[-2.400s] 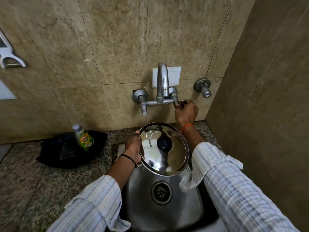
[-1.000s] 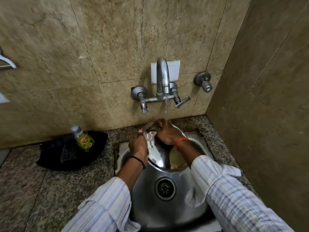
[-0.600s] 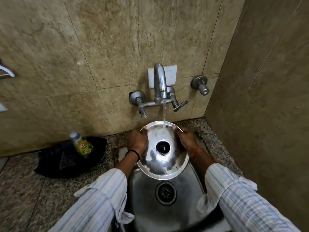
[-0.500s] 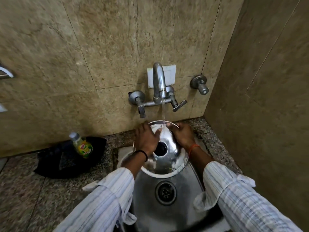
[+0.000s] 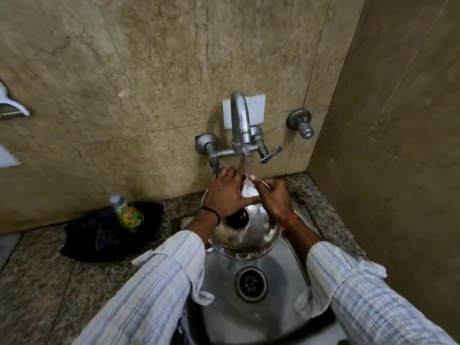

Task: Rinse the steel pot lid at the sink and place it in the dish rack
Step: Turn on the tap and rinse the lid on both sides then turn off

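Observation:
The round steel pot lid (image 5: 251, 235) with a black knob (image 5: 237, 217) is held over the steel sink (image 5: 281, 277), under the running tap (image 5: 240, 118). Water falls onto its far edge. My left hand (image 5: 227, 192) lies flat across the lid's upper left, fingers spread over the surface. My right hand (image 5: 273, 197) grips the lid's far right rim. Both hands hide the far half of the lid. No dish rack is in view.
A small green-labelled bottle (image 5: 128, 214) stands on a black cloth (image 5: 104, 237) on the granite counter left of the sink. A tiled wall rises close on the right. A second valve (image 5: 301, 123) juts from the back wall. The sink drain (image 5: 251, 283) is uncovered.
My right hand left the tap handle and water started flowing. Both hands brought the lid under the stream; my left hand has slid further over its top surface.

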